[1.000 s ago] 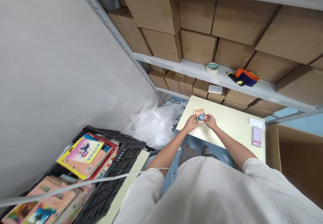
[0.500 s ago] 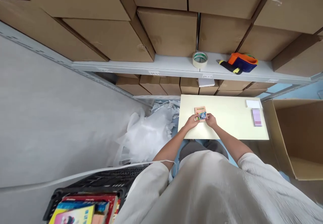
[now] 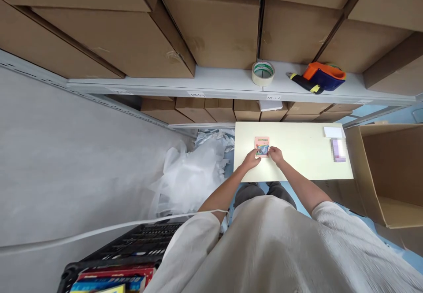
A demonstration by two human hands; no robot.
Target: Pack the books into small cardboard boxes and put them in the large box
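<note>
A small pink book [image 3: 262, 141] with a blue picture on its cover is over the left part of the pale yellow tabletop [image 3: 297, 161]. My left hand [image 3: 252, 159] grips its lower left edge, thumb on the cover. At the lower right edge, my right hand [image 3: 275, 155] has its fingers pinched together against the book. Whether those right fingers hold the cover or only touch it is too small to tell.
Cardboard boxes [image 3: 211, 33] fill the shelves ahead. A tape roll [image 3: 263, 73], a utility knife [image 3: 304, 83] and an orange-blue tape dispenser [image 3: 325, 77] lie on the shelf edge. A black crate [image 3: 132, 244] with books stands lower left; an open carton [image 3: 370, 178] stands right.
The view has shifted slightly, with the shelf looking nearer. Both hands stay at the book, and the right fingers have moved a little up along its right edge.
</note>
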